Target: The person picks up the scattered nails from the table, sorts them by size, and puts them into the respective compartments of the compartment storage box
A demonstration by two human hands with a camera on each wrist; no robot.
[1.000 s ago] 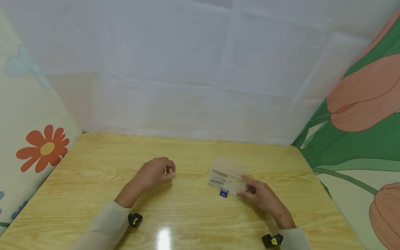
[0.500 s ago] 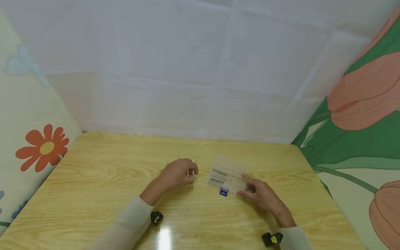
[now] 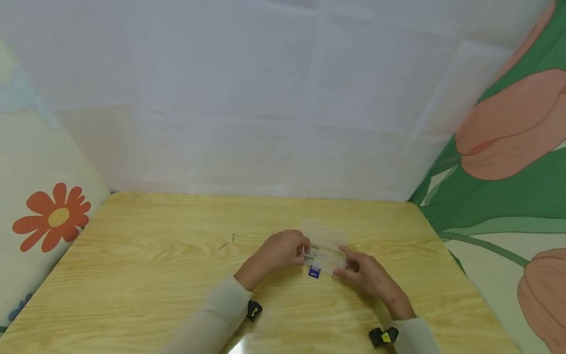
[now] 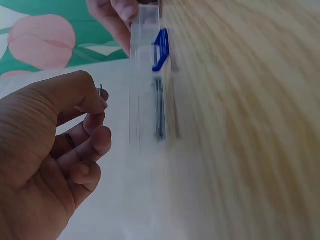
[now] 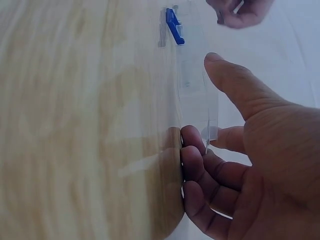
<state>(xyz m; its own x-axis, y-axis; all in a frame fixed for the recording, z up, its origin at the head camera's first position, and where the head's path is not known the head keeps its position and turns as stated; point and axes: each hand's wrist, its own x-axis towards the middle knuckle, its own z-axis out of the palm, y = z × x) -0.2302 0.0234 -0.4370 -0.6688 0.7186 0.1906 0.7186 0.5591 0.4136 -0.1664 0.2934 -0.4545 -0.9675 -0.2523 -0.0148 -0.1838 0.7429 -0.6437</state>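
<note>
A clear plastic box (image 3: 327, 263) lies on the table, its transparent lid (image 3: 325, 232) folded back on the far side. A blue latch (image 3: 314, 271) sticks out from the front edge. Thin metal pins (image 4: 159, 107) lie in its left compartments. My left hand (image 3: 285, 250) is over the box's left end. Between thumb and forefinger it pinches a thin nail-like metal pin (image 4: 100, 90), mostly hidden by the fingertips. My right hand (image 3: 369, 275) holds the right end of the box between thumb and fingers.
Two loose nail-like pins, a slanted one (image 3: 223, 246) and a more upright one (image 3: 233, 237), lie on the wooden table (image 3: 155, 275) left of the box. White sheeting (image 3: 230, 123) hangs behind the table, with flower-patterned panels (image 3: 504, 196) at both sides.
My left hand has moved right across the table to the left end of the box, uncovering the two loose pins. The right hand stays at the box.
</note>
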